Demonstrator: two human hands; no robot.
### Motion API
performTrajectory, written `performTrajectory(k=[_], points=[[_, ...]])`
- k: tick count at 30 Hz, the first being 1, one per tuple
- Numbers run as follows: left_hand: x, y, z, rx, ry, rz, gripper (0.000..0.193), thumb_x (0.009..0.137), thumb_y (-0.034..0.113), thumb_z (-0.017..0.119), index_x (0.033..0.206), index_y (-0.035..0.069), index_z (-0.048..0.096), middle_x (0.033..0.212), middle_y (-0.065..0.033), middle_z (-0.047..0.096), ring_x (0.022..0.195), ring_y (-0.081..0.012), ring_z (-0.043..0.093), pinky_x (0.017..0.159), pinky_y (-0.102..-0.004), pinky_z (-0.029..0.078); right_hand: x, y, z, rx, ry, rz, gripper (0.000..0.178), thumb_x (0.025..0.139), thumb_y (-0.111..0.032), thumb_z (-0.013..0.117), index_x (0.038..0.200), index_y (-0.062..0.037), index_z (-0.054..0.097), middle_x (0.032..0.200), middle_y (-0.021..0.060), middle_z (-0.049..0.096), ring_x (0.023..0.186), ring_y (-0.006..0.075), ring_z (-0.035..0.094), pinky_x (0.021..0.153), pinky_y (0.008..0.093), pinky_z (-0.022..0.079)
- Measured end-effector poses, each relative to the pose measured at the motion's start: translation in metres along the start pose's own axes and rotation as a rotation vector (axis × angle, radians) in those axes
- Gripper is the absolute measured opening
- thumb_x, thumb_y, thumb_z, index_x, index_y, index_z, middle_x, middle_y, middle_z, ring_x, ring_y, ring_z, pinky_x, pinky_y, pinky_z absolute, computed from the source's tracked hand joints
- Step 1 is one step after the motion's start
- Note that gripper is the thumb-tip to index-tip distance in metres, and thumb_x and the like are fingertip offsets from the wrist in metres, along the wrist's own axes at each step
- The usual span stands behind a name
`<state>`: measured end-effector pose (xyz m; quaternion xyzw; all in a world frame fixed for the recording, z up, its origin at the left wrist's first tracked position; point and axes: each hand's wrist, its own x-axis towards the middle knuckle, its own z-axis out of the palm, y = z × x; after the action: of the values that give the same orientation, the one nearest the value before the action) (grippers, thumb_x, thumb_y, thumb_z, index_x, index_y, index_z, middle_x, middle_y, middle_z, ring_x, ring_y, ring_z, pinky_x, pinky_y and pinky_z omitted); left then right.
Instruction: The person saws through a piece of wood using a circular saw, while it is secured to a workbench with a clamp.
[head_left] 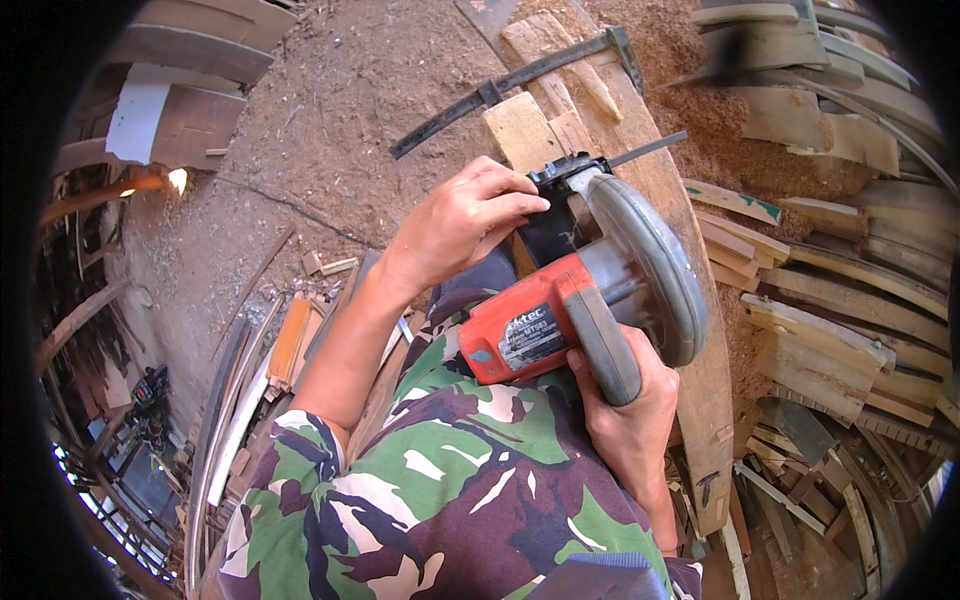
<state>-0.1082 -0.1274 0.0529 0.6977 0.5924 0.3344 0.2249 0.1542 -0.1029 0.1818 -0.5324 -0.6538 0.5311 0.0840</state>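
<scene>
A red and grey circular saw (530,320) lies across my lap side, over a long wooden plank (700,440). Its rounded grey blade guard (650,260) faces right. My right hand (635,400) is wrapped round the saw's grey rear handle. Near the front of the black base plate (550,230), my left hand (470,220) has its thumb and fingers drawn together at the plate's corner. What those fingertips pinch, if anything, is too small to make out. A thin metal bar (650,148) sticks out to the right from the front of the base.
Beyond the saw, a dark bar clamp (500,90) lies over small wood pieces (520,130) on the plank. Stacked boards (820,350) crowd the right side, with sawdust (690,100) around them. Wood strips (290,340) lie at left, near a dark cord (300,208) on the ground.
</scene>
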Motion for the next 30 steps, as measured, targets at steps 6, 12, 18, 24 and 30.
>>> performTrajectory(k=[6, 12, 18, 24, 30], points=[[-0.023, 0.021, 0.022, -0.184, 0.323, -0.540, 0.047, 0.083, 0.040, 0.095, 0.098, 0.005, 0.069, 0.088, -0.0095, 0.063, 0.084, -0.0280, 0.064, 0.076, -0.0386, 0.055, 0.001, 0.004, 0.003, 0.000, 0.010, -0.060, 0.026, 0.092, -0.002, 0.084, 0.117, 0.0007, 0.075, 0.094, 0.0140, 0.079, 0.084, 0.0210, 0.077, 0.081, 0.0332, 0.058], [0.002, 0.034, 0.020, 0.217, 0.191, -0.397, 0.043, 0.083, 0.033, 0.095, 0.085, 0.004, 0.063, 0.082, -0.0096, 0.062, 0.076, -0.0271, 0.063, 0.070, -0.0396, 0.053, -0.001, 0.002, 0.002, -0.004, 0.017, -0.009, 0.026, 0.092, -0.002, 0.083, 0.117, 0.0005, 0.075, 0.094, 0.0136, 0.079, 0.083, 0.0203, 0.077, 0.080, 0.0327, 0.057], [0.006, 0.038, 0.014, 0.241, 0.122, -0.383, 0.039, 0.089, 0.029, 0.089, 0.094, 0.001, 0.063, 0.088, -0.0144, 0.064, 0.085, -0.0361, 0.065, 0.078, -0.0476, 0.053, 0.001, 0.004, -0.001, -0.024, -0.007, -0.061, 0.037, 0.086, 0.002, 0.081, 0.122, -0.0013, 0.073, 0.099, 0.0215, 0.079, 0.090, 0.0363, 0.081, 0.078, 0.0379, 0.061], [0.010, 0.038, 0.003, 0.214, -0.036, -0.262, 0.029, 0.093, 0.016, 0.081, 0.110, -0.001, 0.065, 0.104, -0.0173, 0.064, 0.102, -0.0379, 0.065, 0.090, -0.0467, 0.055, 0.001, 0.001, 0.002, -0.002, 0.016, -0.030, 0.027, 0.091, -0.003, 0.084, 0.116, 0.0010, 0.075, 0.095, 0.0147, 0.079, 0.085, 0.0224, 0.077, 0.081, 0.0337, 0.057], [0.008, 0.021, -0.008, 0.252, -0.192, -0.058, 0.035, 0.091, 0.012, 0.081, 0.119, -0.002, 0.066, 0.114, -0.0163, 0.066, 0.108, -0.0362, 0.064, 0.096, -0.0464, 0.056, 0.000, 0.001, 0.002, 0.010, 0.009, -0.033, 0.027, 0.092, -0.003, 0.084, 0.117, 0.0007, 0.075, 0.096, 0.0137, 0.079, 0.085, 0.0209, 0.077, 0.082, 0.0333, 0.057]])
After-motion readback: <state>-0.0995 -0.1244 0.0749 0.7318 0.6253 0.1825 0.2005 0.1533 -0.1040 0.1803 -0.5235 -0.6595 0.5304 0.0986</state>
